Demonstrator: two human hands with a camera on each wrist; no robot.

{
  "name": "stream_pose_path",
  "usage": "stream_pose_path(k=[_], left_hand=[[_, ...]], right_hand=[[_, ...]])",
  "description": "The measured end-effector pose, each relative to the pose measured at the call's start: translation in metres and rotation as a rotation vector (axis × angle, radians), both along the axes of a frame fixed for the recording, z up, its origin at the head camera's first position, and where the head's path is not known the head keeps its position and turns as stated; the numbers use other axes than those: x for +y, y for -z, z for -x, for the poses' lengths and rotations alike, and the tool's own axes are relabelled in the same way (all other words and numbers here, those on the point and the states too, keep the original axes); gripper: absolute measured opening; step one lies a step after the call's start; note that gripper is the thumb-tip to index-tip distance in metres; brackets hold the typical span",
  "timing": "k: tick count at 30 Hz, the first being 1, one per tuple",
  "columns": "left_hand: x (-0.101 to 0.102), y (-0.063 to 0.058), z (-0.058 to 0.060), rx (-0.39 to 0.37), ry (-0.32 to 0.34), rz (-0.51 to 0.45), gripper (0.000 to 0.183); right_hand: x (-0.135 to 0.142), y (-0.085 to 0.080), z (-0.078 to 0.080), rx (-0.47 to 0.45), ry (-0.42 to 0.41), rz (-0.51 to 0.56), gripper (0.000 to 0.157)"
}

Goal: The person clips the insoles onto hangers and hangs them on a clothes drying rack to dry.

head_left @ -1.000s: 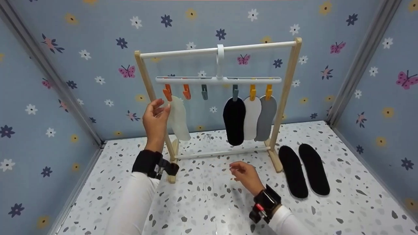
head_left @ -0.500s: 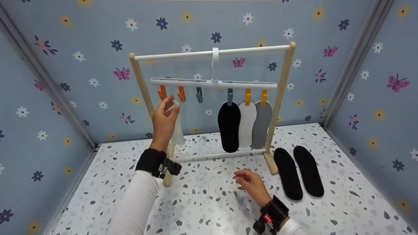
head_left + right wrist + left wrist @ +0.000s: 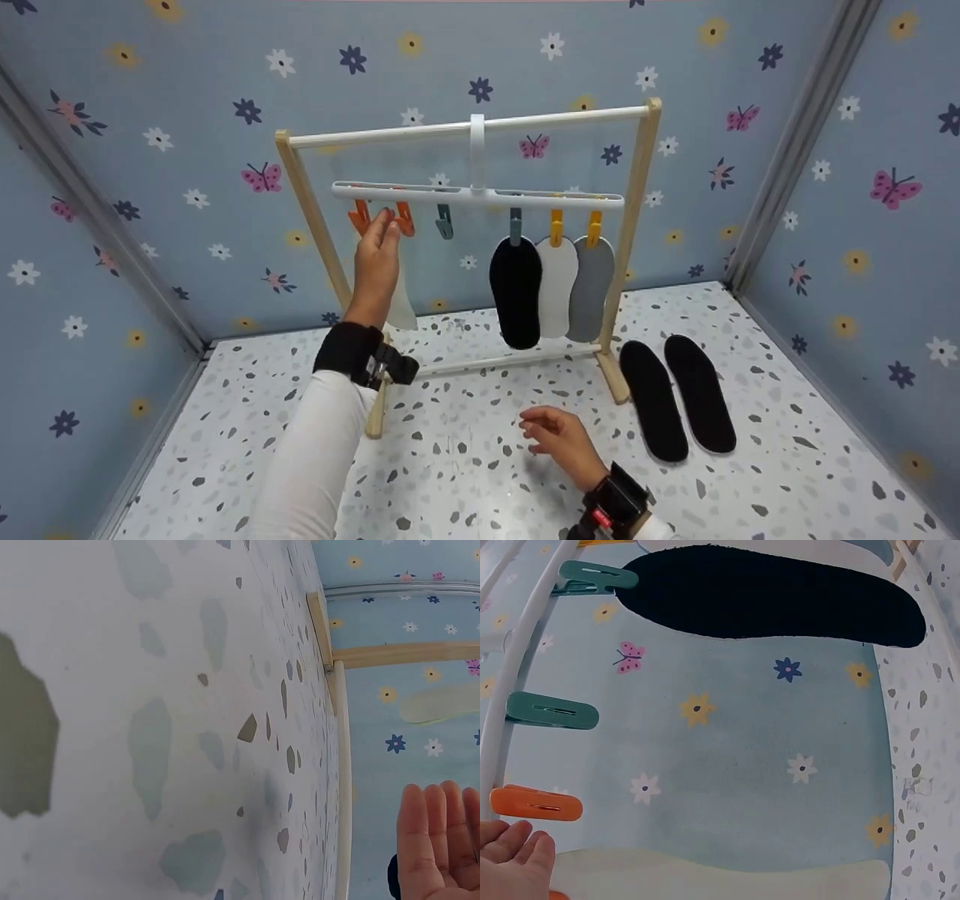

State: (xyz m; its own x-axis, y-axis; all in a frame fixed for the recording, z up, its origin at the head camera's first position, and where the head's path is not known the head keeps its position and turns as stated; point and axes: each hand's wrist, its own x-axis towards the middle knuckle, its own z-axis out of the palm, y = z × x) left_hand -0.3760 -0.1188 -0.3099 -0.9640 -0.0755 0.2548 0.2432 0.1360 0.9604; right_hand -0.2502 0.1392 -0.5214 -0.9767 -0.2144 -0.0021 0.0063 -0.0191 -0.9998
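Note:
My left hand [image 3: 377, 262] is raised at the hanger's left end. Its fingertips are beside the second orange clip [image 3: 406, 219]; the left wrist view shows this orange clip [image 3: 536, 804] just above the fingers, apparently not gripped. The first orange clip [image 3: 358, 217] is partly behind the hand. A pale insole [image 3: 403, 304] hangs below, largely covered by the hand. Low over the floor, my right hand [image 3: 568, 448] holds nothing, its fingers loosely bent. A black insole [image 3: 517, 296], a white insole [image 3: 556, 292] and a grey insole [image 3: 592, 292] hang at the right half.
The white clip hanger [image 3: 420, 196] hangs on a wooden-ended rack [image 3: 634, 202]. A green-grey clip [image 3: 445, 223] on its left half bears no insole. Two black insoles, a left one [image 3: 654, 405] and a right one [image 3: 701, 397], lie on the speckled floor [image 3: 480, 480]. Flowered walls [image 3: 150, 225] stand around.
My left hand has moved from the pale insole's left side across its front and up, between the orange clips. My right hand stays low with little movement. The whole view has shifted slightly.

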Motion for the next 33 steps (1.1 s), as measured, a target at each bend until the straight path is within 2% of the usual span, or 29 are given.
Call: stream_pose_path(k=[4,10,17,21,24,29,31,33], left_hand=[[0.001,-0.003,0.004,-0.041,0.015,-0.079,0.05],[0.001,-0.004,0.007,0.001,0.074,-0.201,0.048],[0.0,0.001,0.009,0.017,0.081,-0.184,0.049],[0.0,0.003,0.011,0.066,0.065,-0.16,0.049],[0.002,0.005,0.012,0.096,0.034,-0.14,0.048],[0.004,0.007,0.011,0.122,-0.004,-0.14,0.049],[0.005,0.008,0.01,0.127,-0.008,-0.141,0.049],[0.005,0.008,0.009,0.129,-0.009,-0.134,0.049]], right_hand=[[0.0,0.002,-0.003,0.003,-0.015,0.014,0.037],[0.01,-0.003,-0.004,0.065,0.011,-0.027,0.036],[0.032,-0.01,-0.003,0.096,0.102,-0.023,0.034],[0.045,-0.011,0.0,0.076,0.17,-0.009,0.033],[0.055,-0.012,0.005,0.062,0.282,-0.014,0.027],[0.077,-0.013,0.018,0.061,0.596,-0.05,0.018],[0.088,-0.01,0.024,0.069,0.702,-0.112,0.016],[0.099,-0.007,0.029,0.068,0.77,-0.218,0.016]])
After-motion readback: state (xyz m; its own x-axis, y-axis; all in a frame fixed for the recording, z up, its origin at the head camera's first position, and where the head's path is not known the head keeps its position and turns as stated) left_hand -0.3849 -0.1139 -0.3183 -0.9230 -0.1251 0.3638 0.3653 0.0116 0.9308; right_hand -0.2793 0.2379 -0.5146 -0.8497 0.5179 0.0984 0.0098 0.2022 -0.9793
